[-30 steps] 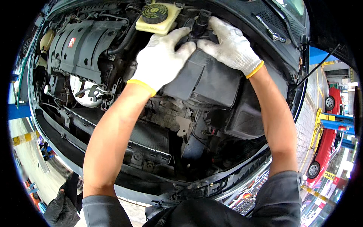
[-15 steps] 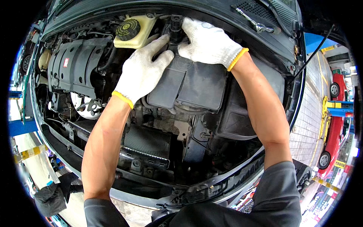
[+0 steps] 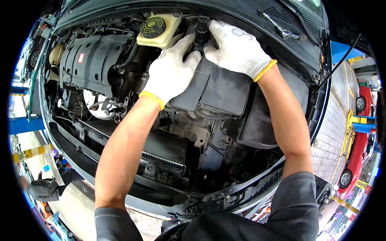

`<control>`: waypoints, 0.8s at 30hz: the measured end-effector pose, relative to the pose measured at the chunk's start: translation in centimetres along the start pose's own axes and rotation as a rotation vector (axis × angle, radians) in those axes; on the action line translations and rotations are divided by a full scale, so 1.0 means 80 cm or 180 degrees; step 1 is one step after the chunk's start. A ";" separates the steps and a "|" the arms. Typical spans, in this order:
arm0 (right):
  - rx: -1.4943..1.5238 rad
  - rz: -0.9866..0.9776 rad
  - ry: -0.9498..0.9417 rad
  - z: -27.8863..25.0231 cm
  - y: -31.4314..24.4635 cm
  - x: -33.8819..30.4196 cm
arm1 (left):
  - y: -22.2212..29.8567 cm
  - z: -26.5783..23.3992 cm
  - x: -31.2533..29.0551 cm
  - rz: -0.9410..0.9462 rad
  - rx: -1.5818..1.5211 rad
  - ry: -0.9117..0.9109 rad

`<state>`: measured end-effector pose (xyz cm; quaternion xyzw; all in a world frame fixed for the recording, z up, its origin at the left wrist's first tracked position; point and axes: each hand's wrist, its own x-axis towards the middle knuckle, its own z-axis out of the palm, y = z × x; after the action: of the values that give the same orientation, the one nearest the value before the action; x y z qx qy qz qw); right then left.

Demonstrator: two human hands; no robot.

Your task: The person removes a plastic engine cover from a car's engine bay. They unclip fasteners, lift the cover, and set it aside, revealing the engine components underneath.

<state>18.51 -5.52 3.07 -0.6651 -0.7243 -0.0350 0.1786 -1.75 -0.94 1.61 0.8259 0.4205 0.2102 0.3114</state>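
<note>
Both my hands wear white knit gloves with yellow cuffs and reach to the back of an open engine bay. Between them stands an upright black cylindrical part (image 3: 202, 30). My left hand (image 3: 171, 66) is on its left side, index finger and thumb spread apart toward it; the other fingers are mostly hidden. To its right is my right hand (image 3: 237, 50), thumb apart from the fingers, their tips close to the cylinder. Whether either hand touches it I cannot tell. Below the hands sits a black plastic box cover (image 3: 225, 93). A cream fluid reservoir (image 3: 171, 25) with a black cap adjoins my left hand.
A ratchet wrench (image 3: 279, 27) lies on the cowl at the back right. At left is the black engine cover (image 3: 94, 64). The radiator (image 3: 167, 146) runs along the front. A bonnet prop rod (image 3: 341, 60) slants at right. Another person (image 3: 45, 188) is at lower left.
The whole view has shifted, so the engine bay appears farther right. My hands keep nearly the same pose beside the cylinder. More of the other person shows at lower left.
</note>
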 end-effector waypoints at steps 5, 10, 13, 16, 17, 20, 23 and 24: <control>-0.0150 0.0016 0.0045 -0.001 -0.005 0.001 | 0.004 0.026 -0.004 0.0398 0.0717 0.0676; -0.0331 -0.0521 0.0338 0.012 0.015 0.001 | 0.038 0.022 -0.006 0.0836 0.0453 0.1280; -0.0198 -0.0007 -0.0372 0.003 -0.010 0.008 | 0.015 0.037 0.020 0.0414 0.1015 0.1249; 0.0029 0.0165 -0.0348 0.027 0.043 0.002 | 0.057 0.040 0.050 -0.0396 0.0748 0.0858; 0.0167 0.0221 -0.0349 0.031 0.045 0.003 | 0.057 0.052 0.058 -0.0574 0.0820 0.1069; 0.0173 0.0283 -0.0418 0.038 0.042 0.002 | 0.049 0.070 0.064 -0.0744 0.0923 0.1350; 0.0079 0.0242 -0.0379 0.050 0.059 0.004 | 0.052 0.076 0.059 -0.0729 0.1027 0.1389; 0.0018 0.0310 -0.0409 0.048 0.048 0.005 | 0.049 0.076 0.057 -0.0740 0.1079 0.1397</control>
<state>21.46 -3.57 -1.08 -0.6999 -0.7011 0.0185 0.1350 6.71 -0.97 0.37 0.7472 0.5985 0.2735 0.0927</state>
